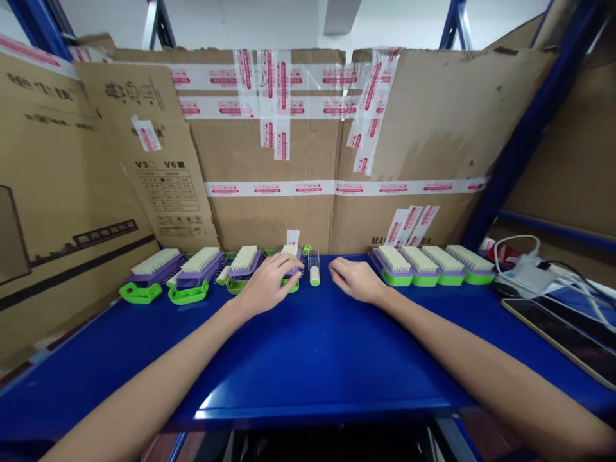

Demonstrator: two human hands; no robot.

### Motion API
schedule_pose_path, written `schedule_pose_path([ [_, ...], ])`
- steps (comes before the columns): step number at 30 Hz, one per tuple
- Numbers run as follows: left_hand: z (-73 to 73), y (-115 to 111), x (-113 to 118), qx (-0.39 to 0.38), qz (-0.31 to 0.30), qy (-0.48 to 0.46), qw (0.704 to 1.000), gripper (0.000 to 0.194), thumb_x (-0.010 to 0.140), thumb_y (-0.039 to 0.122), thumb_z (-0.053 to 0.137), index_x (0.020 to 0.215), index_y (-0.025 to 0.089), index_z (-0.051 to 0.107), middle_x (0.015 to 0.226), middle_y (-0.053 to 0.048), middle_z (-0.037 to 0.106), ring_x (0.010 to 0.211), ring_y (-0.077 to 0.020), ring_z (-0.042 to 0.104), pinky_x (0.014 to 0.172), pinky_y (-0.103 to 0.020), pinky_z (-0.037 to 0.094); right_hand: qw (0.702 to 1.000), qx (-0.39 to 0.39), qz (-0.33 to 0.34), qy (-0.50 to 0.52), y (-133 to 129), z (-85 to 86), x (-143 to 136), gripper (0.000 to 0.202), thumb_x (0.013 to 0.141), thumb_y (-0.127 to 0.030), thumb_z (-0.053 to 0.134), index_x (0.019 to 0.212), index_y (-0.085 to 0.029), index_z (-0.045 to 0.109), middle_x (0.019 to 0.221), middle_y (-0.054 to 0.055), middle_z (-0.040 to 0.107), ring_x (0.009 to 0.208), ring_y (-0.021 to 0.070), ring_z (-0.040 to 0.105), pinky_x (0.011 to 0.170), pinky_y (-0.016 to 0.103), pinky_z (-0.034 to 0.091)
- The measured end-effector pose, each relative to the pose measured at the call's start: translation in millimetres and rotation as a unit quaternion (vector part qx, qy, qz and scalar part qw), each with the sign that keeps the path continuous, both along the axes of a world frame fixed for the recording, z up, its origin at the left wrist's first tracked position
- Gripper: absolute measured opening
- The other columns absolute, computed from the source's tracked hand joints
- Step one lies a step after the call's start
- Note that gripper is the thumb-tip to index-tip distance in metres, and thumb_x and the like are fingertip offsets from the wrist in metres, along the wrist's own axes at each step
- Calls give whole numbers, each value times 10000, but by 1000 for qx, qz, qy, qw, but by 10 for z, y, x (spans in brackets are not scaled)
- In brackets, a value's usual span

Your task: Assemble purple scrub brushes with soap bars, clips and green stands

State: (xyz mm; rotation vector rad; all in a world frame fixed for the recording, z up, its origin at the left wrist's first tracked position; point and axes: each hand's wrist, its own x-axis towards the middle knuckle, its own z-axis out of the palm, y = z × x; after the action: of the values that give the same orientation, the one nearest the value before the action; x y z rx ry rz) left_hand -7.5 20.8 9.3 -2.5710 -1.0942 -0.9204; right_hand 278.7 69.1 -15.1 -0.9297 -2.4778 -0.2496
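Forearms (192, 359) are spanning the table (312, 359), the left hand (269, 283) covering a brush (290, 249) best held by its sides, the right hand (358, 280) loosely curled, both grips unclear.

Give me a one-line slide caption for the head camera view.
Left hand over a brush, right hand beside a row of four similar brushes, at a blue table.

The slim tube (314, 274) lies clear end far, cream, green-tipped end near. Left of it sit four purple brushes (201, 260), cream bristles up, the nearest partly hidden; right of it, four green-based brushes (419, 260), bristles up, form a row.
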Motion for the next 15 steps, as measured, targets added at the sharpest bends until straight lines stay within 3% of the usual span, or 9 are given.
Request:
schedule_pose_path([
  [6, 36, -15, -22, -3, 18, -8, 1000, 249, 1130, 325, 476, 1282, 225, 646, 1327, -93, 715, 1255, -273, 652, 1102, -477, 506, 1000, -13, -2, 27, -6, -31, -31, 229, 1120, -271, 416, 1163, -211, 633, 1120, 90, 738, 930, 218, 715, 787, 331, 543],
  [10, -88, 87, -97, 2, 70, 7, 998, 332, 1115, 361, 501, 1398, 231, 615, 1459, -110, 676, 1374, -308, 619, 1172, -533, 488, 999, -14, 26, 31, -33, -57, -81, 262, 1109, -273, 437, 1278, -210, 626, 1196, 134, 702, 1104, 287, 671, 930, 451, 594],
  [15, -255, 179, -153, -21, 108, 33, 993, 442, 1101, 413, 534, 1490, 208, 575, 1574, -131, 624, 1489, -310, 569, 1306, -576, 368, 994, -30, 101, 14, -74, -62, -116, 406, 1119, -332, 479, 1502, -226, 559, 1386, 167, 657, 1252, 326, 624, 1099, 563, 542],
])
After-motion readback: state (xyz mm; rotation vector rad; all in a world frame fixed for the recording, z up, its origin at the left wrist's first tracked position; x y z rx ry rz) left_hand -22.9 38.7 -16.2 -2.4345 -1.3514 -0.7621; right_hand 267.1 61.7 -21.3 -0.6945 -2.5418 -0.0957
